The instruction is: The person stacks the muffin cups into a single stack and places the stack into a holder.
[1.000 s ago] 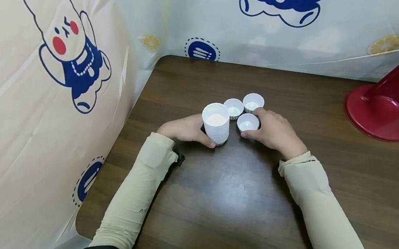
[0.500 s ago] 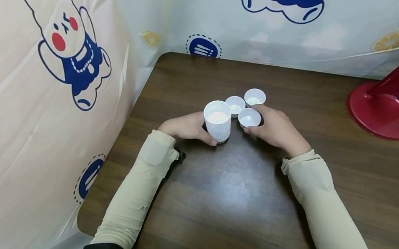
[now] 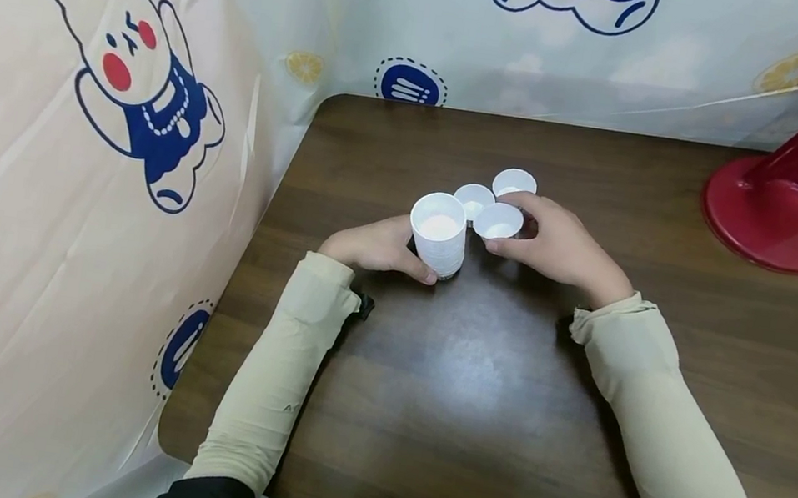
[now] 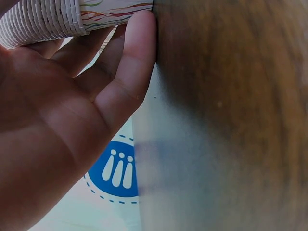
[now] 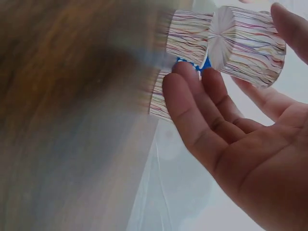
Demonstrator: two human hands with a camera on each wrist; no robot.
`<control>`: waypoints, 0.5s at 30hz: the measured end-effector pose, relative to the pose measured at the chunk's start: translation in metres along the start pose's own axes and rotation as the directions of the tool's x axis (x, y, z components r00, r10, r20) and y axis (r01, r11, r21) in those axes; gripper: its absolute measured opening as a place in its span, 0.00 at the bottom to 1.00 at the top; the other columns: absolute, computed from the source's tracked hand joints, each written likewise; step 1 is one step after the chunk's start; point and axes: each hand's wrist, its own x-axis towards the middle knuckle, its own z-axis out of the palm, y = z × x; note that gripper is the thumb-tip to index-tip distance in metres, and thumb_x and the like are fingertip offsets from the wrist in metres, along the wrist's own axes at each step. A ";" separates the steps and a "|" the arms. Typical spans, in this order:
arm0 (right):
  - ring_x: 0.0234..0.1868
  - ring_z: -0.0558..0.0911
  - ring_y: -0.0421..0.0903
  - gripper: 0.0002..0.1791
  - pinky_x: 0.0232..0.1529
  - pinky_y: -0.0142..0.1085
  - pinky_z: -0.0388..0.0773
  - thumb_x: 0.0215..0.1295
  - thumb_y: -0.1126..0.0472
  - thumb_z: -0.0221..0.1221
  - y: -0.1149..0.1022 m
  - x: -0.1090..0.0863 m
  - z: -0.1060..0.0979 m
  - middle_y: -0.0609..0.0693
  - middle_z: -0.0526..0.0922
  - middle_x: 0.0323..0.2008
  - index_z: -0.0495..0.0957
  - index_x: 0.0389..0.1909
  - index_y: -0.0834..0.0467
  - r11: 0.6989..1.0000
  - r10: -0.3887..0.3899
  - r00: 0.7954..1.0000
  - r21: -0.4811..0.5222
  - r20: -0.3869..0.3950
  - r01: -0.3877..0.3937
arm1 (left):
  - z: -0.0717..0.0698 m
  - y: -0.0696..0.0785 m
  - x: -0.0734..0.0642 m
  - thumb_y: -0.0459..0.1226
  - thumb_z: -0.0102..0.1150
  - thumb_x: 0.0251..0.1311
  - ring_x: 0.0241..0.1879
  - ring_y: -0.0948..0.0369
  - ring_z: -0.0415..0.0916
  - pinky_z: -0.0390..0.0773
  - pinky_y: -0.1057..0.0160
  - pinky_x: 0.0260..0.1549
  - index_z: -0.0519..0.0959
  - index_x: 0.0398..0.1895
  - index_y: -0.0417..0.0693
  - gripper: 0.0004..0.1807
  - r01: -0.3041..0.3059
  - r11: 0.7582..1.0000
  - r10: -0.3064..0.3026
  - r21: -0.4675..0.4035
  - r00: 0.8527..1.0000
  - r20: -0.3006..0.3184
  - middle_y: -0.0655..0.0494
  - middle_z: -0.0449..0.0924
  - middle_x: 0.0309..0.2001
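Observation:
A tall stack of nested white paper cups [image 3: 439, 242] stands on the table, and my left hand [image 3: 384, 245] grips it low down, thumb at the front. Coloured wavy lines show on its lowest cup in the left wrist view. Between thumb and fingers, my right hand [image 3: 562, 241] holds a single paper cup [image 5: 252, 45] by its side. That cup is raised off the table, its pleated base and striped wall showing in the right wrist view. Just behind are two more paper cups, one near the stack [image 3: 475, 197] and one farther back [image 3: 515, 182], both mouth up.
A dark red cylinder on a round base [image 3: 781, 219] stands at the table's back right. The brown wooden table [image 3: 456, 391] meets a printed curtain [image 3: 369, 18] behind and on the left.
My right hand has lifted its paper cup off the table. My left hand stays on the stack. The whole head view has shifted slightly upward.

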 end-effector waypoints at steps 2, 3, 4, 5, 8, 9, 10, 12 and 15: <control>0.51 0.76 0.52 0.35 0.53 0.48 0.69 0.61 0.50 0.71 -0.001 -0.001 -0.003 0.54 0.77 0.54 0.71 0.68 0.54 0.999 0.007 1.000 0.052 -0.006 -0.006 | 0.000 0.000 0.000 0.34 0.78 0.50 0.61 0.57 0.67 0.59 0.58 0.66 0.64 0.70 0.42 0.44 0.002 1.000 -0.002 -0.002 1.000 0.000 0.51 0.73 0.62; 0.52 0.76 0.52 0.35 0.53 0.48 0.69 0.62 0.51 0.71 -0.002 -0.002 -0.005 0.54 0.77 0.55 0.71 0.68 0.54 0.996 0.009 1.000 0.083 -0.011 -0.008 | 0.000 0.000 0.001 0.34 0.78 0.50 0.61 0.57 0.67 0.58 0.58 0.66 0.64 0.70 0.42 0.44 0.004 1.000 -0.004 -0.003 1.000 0.000 0.51 0.72 0.62; 0.53 0.77 0.53 0.35 0.54 0.48 0.70 0.62 0.52 0.71 -0.004 -0.003 -0.006 0.54 0.77 0.56 0.70 0.69 0.54 0.993 0.008 1.000 0.115 -0.018 -0.006 | 0.000 0.000 0.001 0.34 0.78 0.50 0.61 0.57 0.66 0.58 0.58 0.66 0.64 0.70 0.42 0.44 0.007 1.000 -0.007 -0.005 1.000 0.000 0.51 0.72 0.62; 0.54 0.77 0.53 0.35 0.54 0.47 0.71 0.63 0.53 0.70 -0.005 -0.004 -0.007 0.55 0.77 0.56 0.70 0.69 0.55 0.988 0.005 1.000 0.152 -0.028 -0.001 | 0.000 0.000 0.001 0.34 0.78 0.50 0.61 0.57 0.66 0.58 0.58 0.67 0.64 0.70 0.42 0.44 0.008 1.000 -0.008 -0.003 1.000 0.001 0.51 0.72 0.62; 0.53 0.79 0.54 0.34 0.53 0.44 0.73 0.63 0.58 0.70 -0.010 -0.006 -0.009 0.55 0.77 0.56 0.70 0.69 0.57 0.964 -0.021 0.997 0.265 -0.069 0.039 | 0.000 0.000 0.001 0.35 0.78 0.50 0.62 0.58 0.66 0.58 0.58 0.67 0.64 0.70 0.42 0.44 0.013 1.000 -0.013 -0.003 1.000 0.001 0.52 0.72 0.62; 0.52 0.79 0.53 0.33 0.53 0.42 0.74 0.63 0.59 0.70 -0.012 -0.007 -0.010 0.55 0.78 0.56 0.71 0.68 0.57 0.954 -0.032 0.996 0.296 -0.084 0.055 | 0.000 0.000 0.001 0.34 0.78 0.50 0.62 0.58 0.66 0.58 0.58 0.67 0.63 0.70 0.42 0.45 0.011 1.000 -0.011 -0.004 1.000 0.001 0.52 0.72 0.62; 0.52 0.80 0.53 0.33 0.53 0.40 0.75 0.63 0.60 0.70 -0.014 -0.007 -0.010 0.55 0.78 0.56 0.71 0.68 0.58 0.944 -0.045 0.994 0.322 -0.098 0.074 | -0.001 0.000 0.001 0.34 0.77 0.50 0.62 0.58 0.66 0.58 0.58 0.67 0.63 0.70 0.43 0.45 0.009 1.000 -0.009 -0.005 1.000 0.002 0.52 0.72 0.62; 0.50 0.80 0.51 0.32 0.52 0.36 0.75 0.63 0.61 0.70 -0.019 -0.009 -0.009 0.54 0.78 0.55 0.72 0.67 0.58 0.925 -0.063 0.990 0.366 -0.125 0.105 | -0.001 0.000 0.001 0.34 0.78 0.50 0.61 0.58 0.66 0.58 0.58 0.67 0.63 0.70 0.43 0.45 0.004 1.000 -0.004 -0.012 1.000 0.001 0.52 0.72 0.62; 0.50 0.80 0.50 0.32 0.52 0.33 0.76 0.62 0.63 0.70 -0.027 -0.011 -0.007 0.55 0.78 0.55 0.72 0.67 0.59 0.899 -0.096 0.984 0.412 -0.152 0.152 | 0.000 0.000 0.001 0.34 0.78 0.50 0.61 0.58 0.66 0.58 0.58 0.67 0.63 0.71 0.43 0.45 -0.004 1.000 0.004 -0.023 1.000 0.002 0.53 0.72 0.62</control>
